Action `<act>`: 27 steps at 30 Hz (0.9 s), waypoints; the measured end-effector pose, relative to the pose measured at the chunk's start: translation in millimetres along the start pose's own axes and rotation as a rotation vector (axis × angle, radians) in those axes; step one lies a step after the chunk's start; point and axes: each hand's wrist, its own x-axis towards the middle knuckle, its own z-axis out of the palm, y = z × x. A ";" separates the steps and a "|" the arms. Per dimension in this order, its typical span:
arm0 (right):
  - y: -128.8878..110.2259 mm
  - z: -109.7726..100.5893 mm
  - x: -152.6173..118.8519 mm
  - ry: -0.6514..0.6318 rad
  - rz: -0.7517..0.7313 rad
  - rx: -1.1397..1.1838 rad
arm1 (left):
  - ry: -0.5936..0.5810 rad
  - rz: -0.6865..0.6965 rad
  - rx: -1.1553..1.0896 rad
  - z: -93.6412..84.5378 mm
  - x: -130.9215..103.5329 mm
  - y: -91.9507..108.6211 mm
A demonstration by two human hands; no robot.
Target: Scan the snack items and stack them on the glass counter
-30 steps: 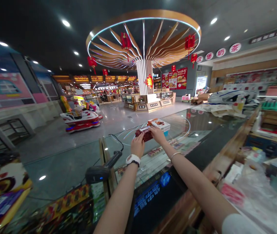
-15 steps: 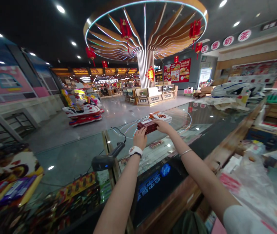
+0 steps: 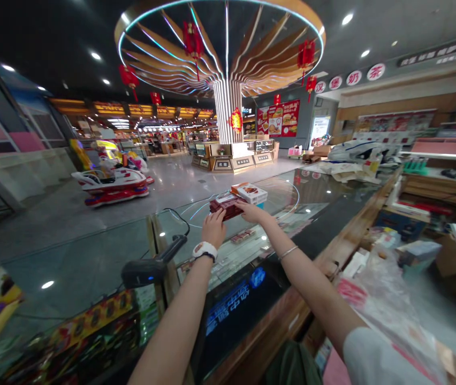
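A small stack of dark red packs [image 3: 228, 199] rests on the glass counter [image 3: 280, 206]. My left hand [image 3: 213, 226] is at its near left end, fingers curled over the edge. My right hand [image 3: 251, 213] grips the right end from the near side. The undersides of both hands and the thumbs are hidden. Just behind the packs lies a white box [image 3: 254, 193] with a food picture and an orange end. A white watch is on my left wrist, and a thin bangle on my right.
A black barcode scanner [image 3: 147, 271] on a stand is left of my left forearm. A dark screen [image 3: 232, 315] lies below my arms. Plastic bags [image 3: 376, 289] and cartons crowd the right side. White sacks [image 3: 352, 160] sit on the counter's far end.
My view has turned slightly to the right, so the scene sits further left. Both hands stay on the dark red packs, with little visible movement relative to the counter.
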 end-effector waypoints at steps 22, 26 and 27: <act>-45.6 8.7 -10.4 0.121 -0.007 -0.078 | -0.084 0.004 0.244 -22.4 -27.1 30.2; -71.3 1.1 -20.2 0.059 -0.005 -0.077 | -0.112 0.009 0.328 -54.6 -45.5 30.0; -77.1 -0.7 -23.1 0.054 -0.013 -0.071 | -0.109 0.014 0.342 -63.6 -51.3 28.3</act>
